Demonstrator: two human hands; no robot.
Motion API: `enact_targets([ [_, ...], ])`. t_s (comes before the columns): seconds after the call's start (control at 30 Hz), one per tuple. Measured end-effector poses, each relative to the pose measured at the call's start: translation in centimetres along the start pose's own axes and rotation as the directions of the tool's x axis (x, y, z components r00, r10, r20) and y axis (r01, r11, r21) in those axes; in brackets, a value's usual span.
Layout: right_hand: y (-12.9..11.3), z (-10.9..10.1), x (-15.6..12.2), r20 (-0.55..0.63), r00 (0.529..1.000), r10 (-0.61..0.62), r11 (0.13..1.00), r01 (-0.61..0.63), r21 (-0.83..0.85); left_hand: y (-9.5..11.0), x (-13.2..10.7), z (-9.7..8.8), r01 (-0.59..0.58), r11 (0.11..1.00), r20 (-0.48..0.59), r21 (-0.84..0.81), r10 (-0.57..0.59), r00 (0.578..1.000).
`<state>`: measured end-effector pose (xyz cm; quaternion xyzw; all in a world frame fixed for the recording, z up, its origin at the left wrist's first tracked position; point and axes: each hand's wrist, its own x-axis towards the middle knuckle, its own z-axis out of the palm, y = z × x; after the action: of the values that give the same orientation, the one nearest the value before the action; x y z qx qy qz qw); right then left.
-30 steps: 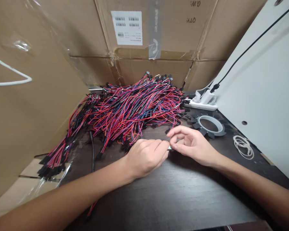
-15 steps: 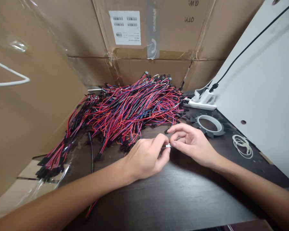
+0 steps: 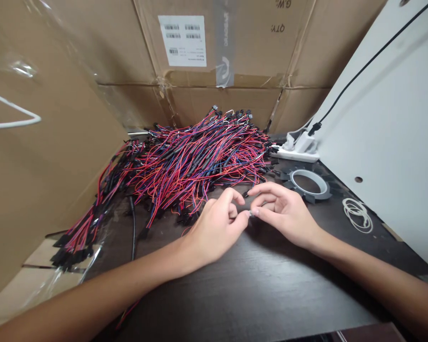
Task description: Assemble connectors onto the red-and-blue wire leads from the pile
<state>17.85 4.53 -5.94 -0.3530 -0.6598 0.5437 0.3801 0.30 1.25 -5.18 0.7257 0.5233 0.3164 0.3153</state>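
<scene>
Single view, head-worn camera: looks forward and down from above the person's forearms, close over the dark wooden desk. Fingers sit mid-frame; heap of red, blue and black wires just beyond them; brown cardboard boxes close the far side.

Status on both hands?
Left hand and right hand pinch one small pale piece together. Wire pile just behind. Nothing between.

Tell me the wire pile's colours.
Red, blue and black, with black connectors: wire pile, head view.
</scene>
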Motion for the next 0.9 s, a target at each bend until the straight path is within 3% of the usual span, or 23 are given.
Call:
enact_targets([
  [0.1,0.13,0.07,0.01,0.006,0.999,-0.049,0.998,0.049,-0.049,0.35,0.28,-0.09,0.102,0.995,0.010,-0.017,-0.102,0.995],
  [0.23,0.39,0.10,-0.01,0.002,0.993,-0.114,0.987,0.114,-0.117,0.34,0.38,-0.17,0.149,0.989,0.062,-0.012,-0.148,0.987],
  [0.6,0.18,0.12,-0.16,0.042,0.987,-0.155,0.954,0.160,-0.252,0.33,0.82,-0.09,0.288,0.895,0.140,-0.341,-0.254,0.957],
  [0.77,0.04,-0.01,0.01,0.064,0.994,-0.094,0.980,0.104,-0.173,0.48,0.77,-0.34,0.271,0.898,0.128,-0.346,-0.241,0.962],
  [0.9,-0.10,-0.25,0.12,0.100,0.994,0.036,0.999,-0.032,-0.041,0.36,0.87,-0.35,0.251,0.904,0.115,-0.347,-0.224,0.968],
])
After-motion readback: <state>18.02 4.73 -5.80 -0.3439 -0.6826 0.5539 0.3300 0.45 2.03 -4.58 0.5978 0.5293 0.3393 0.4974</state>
